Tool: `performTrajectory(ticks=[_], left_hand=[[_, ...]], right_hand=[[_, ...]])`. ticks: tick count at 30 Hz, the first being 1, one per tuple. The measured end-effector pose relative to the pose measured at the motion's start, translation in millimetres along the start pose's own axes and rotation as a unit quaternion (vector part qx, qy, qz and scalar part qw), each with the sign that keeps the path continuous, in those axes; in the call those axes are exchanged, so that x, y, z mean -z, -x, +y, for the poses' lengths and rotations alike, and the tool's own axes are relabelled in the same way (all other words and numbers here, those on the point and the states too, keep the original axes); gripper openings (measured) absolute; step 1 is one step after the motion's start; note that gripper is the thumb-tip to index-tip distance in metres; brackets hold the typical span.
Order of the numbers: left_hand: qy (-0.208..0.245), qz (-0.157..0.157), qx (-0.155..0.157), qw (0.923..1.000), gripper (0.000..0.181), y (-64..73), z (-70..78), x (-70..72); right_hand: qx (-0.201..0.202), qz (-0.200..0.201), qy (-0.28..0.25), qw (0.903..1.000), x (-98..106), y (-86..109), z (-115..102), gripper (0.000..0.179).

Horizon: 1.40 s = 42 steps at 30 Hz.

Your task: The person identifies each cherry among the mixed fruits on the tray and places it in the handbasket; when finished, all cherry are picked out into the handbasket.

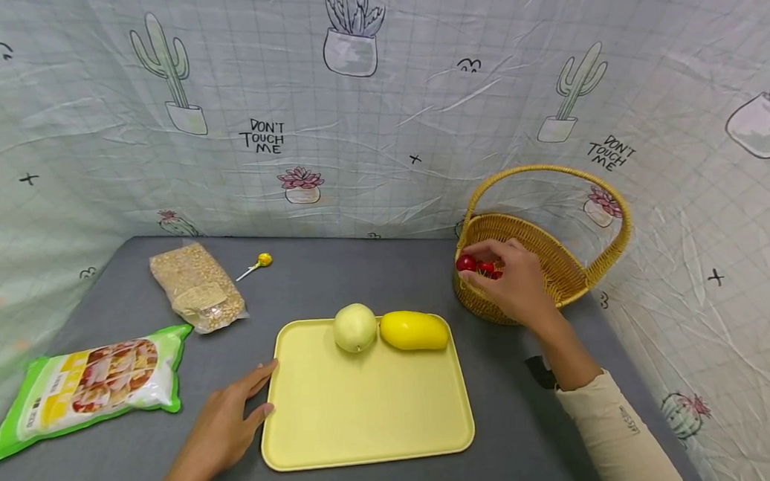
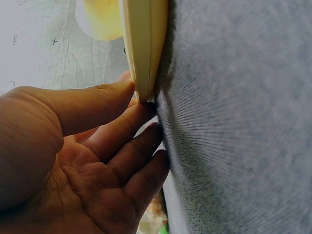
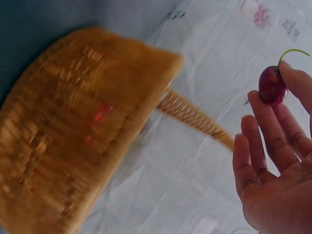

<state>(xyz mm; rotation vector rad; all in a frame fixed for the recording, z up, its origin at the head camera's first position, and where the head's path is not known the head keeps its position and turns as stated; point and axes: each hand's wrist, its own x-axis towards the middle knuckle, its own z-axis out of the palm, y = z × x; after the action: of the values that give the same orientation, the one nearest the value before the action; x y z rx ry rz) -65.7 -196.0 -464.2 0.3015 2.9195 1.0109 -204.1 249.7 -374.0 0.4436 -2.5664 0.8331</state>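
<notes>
My right hand (image 1: 516, 277) pinches a dark red cherry (image 3: 273, 86) between thumb and fingertips, its green stem curving up. In the head view the hand is over the left part of a wicker basket (image 1: 564, 265). More small red fruit (image 1: 487, 268) shows behind the fingers at the basket; the rest is hidden. My left hand (image 1: 226, 423) touches the left edge of a yellow tray (image 1: 363, 413) with thumb and forefinger, the fingers fairly straight. On the tray's far side lie a pale green round fruit (image 1: 355, 327) and a yellow mango-like fruit (image 1: 414, 331).
To the left lie a green-and-white food bag (image 1: 100, 380), a clear packet of pale grains (image 1: 198, 287) and a yellow lollipop (image 1: 263, 259). The basket's tall handle (image 1: 617, 202) arches over its right side. A cactus-print cloth (image 1: 379, 151) hangs behind the grey table.
</notes>
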Motion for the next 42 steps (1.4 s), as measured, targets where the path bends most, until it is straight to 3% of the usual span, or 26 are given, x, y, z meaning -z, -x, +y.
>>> performTrajectory(ticks=[14,28,37,42], left_hand=[[0.0,-0.014,0.014,0.9998,0.068,-0.6,0.5,0.6],[0.0,-0.022,0.015,0.9996,0.069,-1.4,1.2,1.4],[0.0,-0.019,0.012,0.9998,0.069,-1.7,0.9,1.1],[0.0,-0.015,0.011,0.9998,0.068,-1.2,0.9,1.1]], right_hand=[[-0.06,-0.035,0.027,0.9972,11,-7.9,50,0.036],[-0.079,-0.073,0.046,0.9932,-5,-17.5,84,0.031],[-0.072,-0.131,0.067,0.9865,-14,-22.1,101,0.031],[-0.091,-0.154,0.086,0.9801,-17,-23.6,102,0.03]])
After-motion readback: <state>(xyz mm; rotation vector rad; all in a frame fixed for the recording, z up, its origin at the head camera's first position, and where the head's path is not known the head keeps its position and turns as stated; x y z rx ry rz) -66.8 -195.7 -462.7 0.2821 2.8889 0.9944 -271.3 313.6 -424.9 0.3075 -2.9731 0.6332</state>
